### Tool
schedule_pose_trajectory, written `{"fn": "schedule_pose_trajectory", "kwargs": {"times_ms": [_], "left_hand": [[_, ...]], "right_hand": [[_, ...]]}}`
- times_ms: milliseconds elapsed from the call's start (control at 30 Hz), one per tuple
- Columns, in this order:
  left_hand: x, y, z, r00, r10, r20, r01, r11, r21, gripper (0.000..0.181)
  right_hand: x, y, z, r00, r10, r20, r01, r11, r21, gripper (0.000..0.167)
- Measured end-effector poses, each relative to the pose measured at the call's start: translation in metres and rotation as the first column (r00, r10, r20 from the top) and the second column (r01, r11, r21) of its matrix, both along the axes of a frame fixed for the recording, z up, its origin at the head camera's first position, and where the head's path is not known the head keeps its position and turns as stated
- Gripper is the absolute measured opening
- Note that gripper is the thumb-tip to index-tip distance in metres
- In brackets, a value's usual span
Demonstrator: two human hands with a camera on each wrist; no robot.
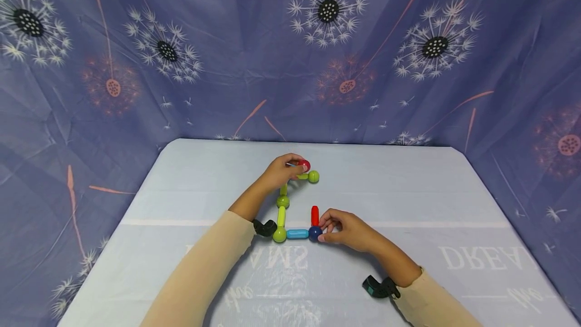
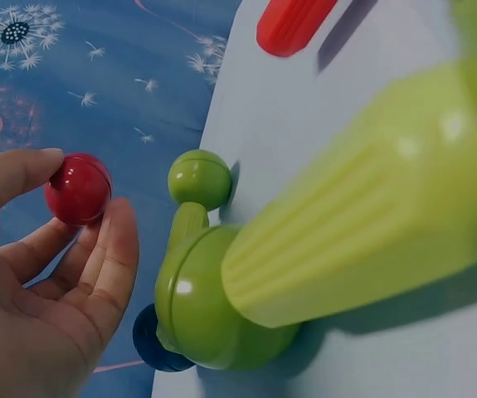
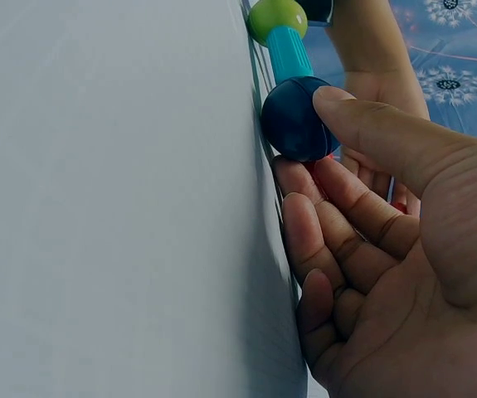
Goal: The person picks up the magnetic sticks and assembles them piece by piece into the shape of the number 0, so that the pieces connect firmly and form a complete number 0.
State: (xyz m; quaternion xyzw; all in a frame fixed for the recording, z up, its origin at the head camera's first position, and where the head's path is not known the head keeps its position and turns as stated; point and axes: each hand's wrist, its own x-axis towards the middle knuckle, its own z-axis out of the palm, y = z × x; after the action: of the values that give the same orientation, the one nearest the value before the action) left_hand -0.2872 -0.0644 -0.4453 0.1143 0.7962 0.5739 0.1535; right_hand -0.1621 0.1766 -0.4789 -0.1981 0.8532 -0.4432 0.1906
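Note:
Between thumb and fingertips, my left hand (image 1: 282, 170) holds a red ball (image 2: 78, 189) above the far end of a chain of toy balls and sticks. Below it are a green ball (image 1: 313, 176) and a green stick (image 2: 187, 228). My right hand (image 1: 349, 228) pinches a dark blue ball (image 3: 296, 118) at the chain's near corner. A red stick (image 1: 315, 216) points away from that ball, its far end free. A light blue stick (image 1: 297, 234) joins it to a green ball (image 1: 279, 234). From there a yellow-green stick (image 1: 281, 216) leads to another green ball (image 1: 283, 202).
A second dark blue ball (image 2: 162, 340) shows partly behind a green ball in the left wrist view. All lies on a white cloth-covered table (image 1: 386, 180). Behind stands a blue dandelion-print curtain (image 1: 254, 64). Black straps (image 1: 381, 286) sit at both wrists.

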Motion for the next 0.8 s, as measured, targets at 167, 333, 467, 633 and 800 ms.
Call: {"fn": "schedule_pose_trajectory", "kwargs": {"times_ms": [167, 333, 467, 633, 800], "left_hand": [[0.008, -0.001, 0.0, 0.999, -0.034, 0.022, 0.033, 0.999, 0.022, 0.037], [0.018, -0.002, 0.0, 0.994, -0.092, 0.057, 0.093, 0.996, -0.008, 0.039], [0.025, -0.001, 0.001, 0.99, -0.109, 0.092, 0.112, 0.993, -0.03, 0.037], [0.032, 0.001, 0.004, 0.986, -0.129, 0.101, 0.134, 0.99, -0.037, 0.038], [0.038, 0.002, 0.005, 0.99, -0.114, 0.083, 0.119, 0.991, -0.064, 0.037]], "right_hand": [[-0.001, 0.001, -0.002, 1.0, 0.007, -0.007, -0.007, 1.0, -0.004, 0.031], [-0.001, 0.001, -0.004, 1.0, 0.007, -0.005, -0.007, 1.0, -0.002, 0.031], [-0.001, 0.001, -0.003, 1.0, 0.008, -0.004, -0.008, 1.0, 0.001, 0.031], [0.0, 0.001, 0.0, 1.0, 0.005, -0.003, -0.005, 1.0, 0.011, 0.031], [0.001, 0.001, 0.002, 1.0, 0.005, 0.004, -0.005, 1.0, 0.014, 0.031]]}}
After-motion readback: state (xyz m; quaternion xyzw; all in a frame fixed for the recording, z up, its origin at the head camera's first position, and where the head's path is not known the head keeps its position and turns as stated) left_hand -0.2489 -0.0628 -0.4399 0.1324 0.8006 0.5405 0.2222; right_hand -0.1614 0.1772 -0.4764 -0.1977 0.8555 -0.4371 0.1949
